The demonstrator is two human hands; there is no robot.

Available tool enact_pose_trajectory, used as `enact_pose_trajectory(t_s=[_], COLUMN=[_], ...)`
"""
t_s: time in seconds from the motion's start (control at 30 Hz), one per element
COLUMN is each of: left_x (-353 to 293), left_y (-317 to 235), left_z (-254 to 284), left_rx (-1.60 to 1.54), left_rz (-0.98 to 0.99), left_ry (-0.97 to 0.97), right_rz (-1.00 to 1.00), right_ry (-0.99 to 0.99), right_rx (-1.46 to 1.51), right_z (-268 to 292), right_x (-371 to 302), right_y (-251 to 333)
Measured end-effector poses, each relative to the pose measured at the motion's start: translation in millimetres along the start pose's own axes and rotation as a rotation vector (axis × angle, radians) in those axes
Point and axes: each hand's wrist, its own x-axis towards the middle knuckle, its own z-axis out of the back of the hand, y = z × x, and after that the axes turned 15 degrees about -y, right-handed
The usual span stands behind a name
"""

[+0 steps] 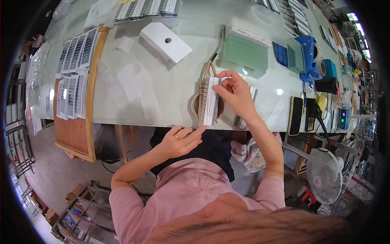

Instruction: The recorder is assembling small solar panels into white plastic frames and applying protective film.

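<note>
In front of me a long white strip [210, 106] lies lengthwise, lined on both sides with small grey clip-like pieces. It rests over a round brownish ring [196, 106], which shows partly on either side of it. My right hand [237, 94] is closed at the strip's far end, thumb and index finger pinching its right edge, the other fingers curled. Beside the near end, my left hand [180, 141] is held with fingers stretched out, the index fingertip at the strip's lower edge. A second clip-lined strip [243, 118] lies on the table, partly behind my right forearm.
A white box with a hole [165, 41] and a stack of greenish glass plates [243, 55] stand farther back. On the left, a wooden tray [91, 93] of striped panels overhangs the table edge. To the right are a blue tape dispenser [308, 55] and a fan [325, 175].
</note>
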Motion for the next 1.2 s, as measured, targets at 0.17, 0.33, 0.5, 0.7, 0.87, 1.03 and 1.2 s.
enact_pose_trajectory(t_s=[0.17, 0.33, 0.5, 0.7, 0.87, 1.03, 1.2], left_x=[-1.7, -1.3, -3.9, -2.5, -0.5, -1.1, 1.3], left_y=[1.4, 1.2, -0.3, -1.6, 0.8, 2.3, 4.2], left_z=[0.1, 0.0, -0.4, -1.2, -0.8, -0.9, 0.5], left_rx=[0.014, 0.020, 0.014, 0.018, 0.012, 0.001, 0.008], left_rz=[-0.022, -0.033, -0.025, -0.004, -0.020, -0.022, -0.042], left_ry=[0.008, 0.011, 0.019, 0.011, 0.010, -0.004, -0.011], right_rz=[0.026, 0.044, 0.078, 0.128, 0.381, 0.389, 0.362], right_ry=[-0.013, -0.024, -0.035, -0.048, -0.138, -0.172, -0.178], right_rx=[-0.046, -0.089, -0.120, -0.123, -0.316, -0.353, -0.366], right_z=[-2.4, -2.6, -2.4, -1.7, 0.5, -1.1, -1.2], right_x=[-1.6, -1.7, -2.2, -1.5, 0.1, -0.9, 0.5], right_y=[0.9, -2.3, -1.8, -2.0, -3.9, -3.5, -5.9])
